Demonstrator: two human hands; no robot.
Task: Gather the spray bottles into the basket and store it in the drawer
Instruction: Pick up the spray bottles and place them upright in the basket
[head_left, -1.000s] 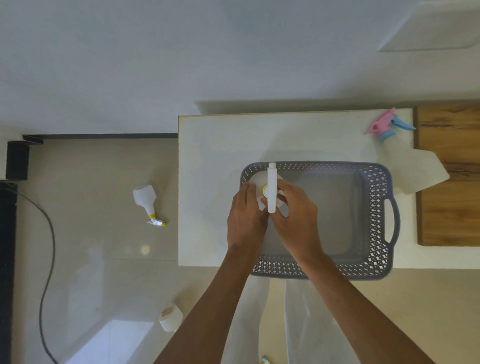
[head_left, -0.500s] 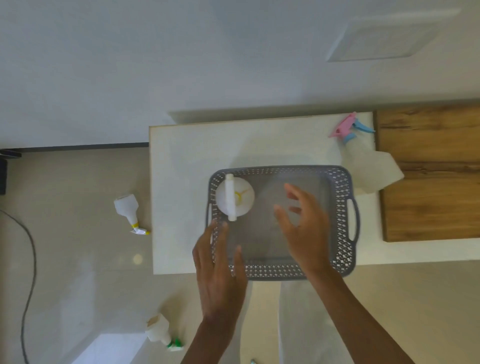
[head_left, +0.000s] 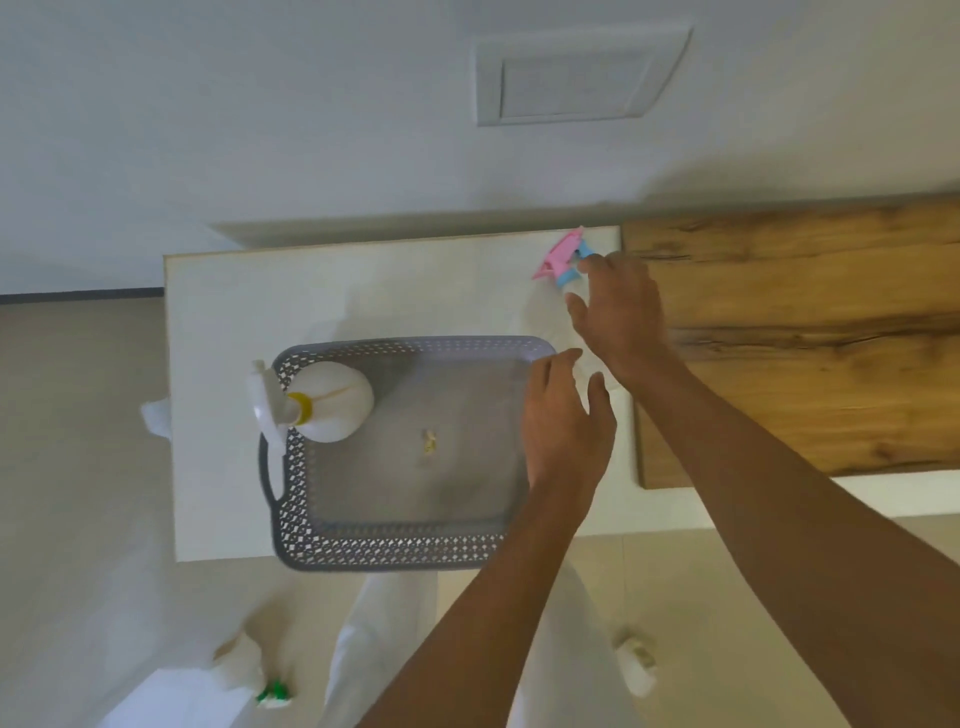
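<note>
Head view: pink-topped bottle (head_left: 563, 260) lies on the worktop (head_left: 363, 291) just beyond the basket's (head_left: 395, 545) far right corner. Risk: both hands converge on a light bottle lying on its side; a glancing touch could roll it away. Right hand (head_left: 621, 317) fingers (head_left: 597, 265) spread wide, touching or nearly touching the trigger head; contact cannot be confirmed. Left hand (head_left: 563, 421) fingers (head_left: 553, 364) loosely open, holding nothing. One white bottle (head_left: 332, 400) stands in the basket.
</note>
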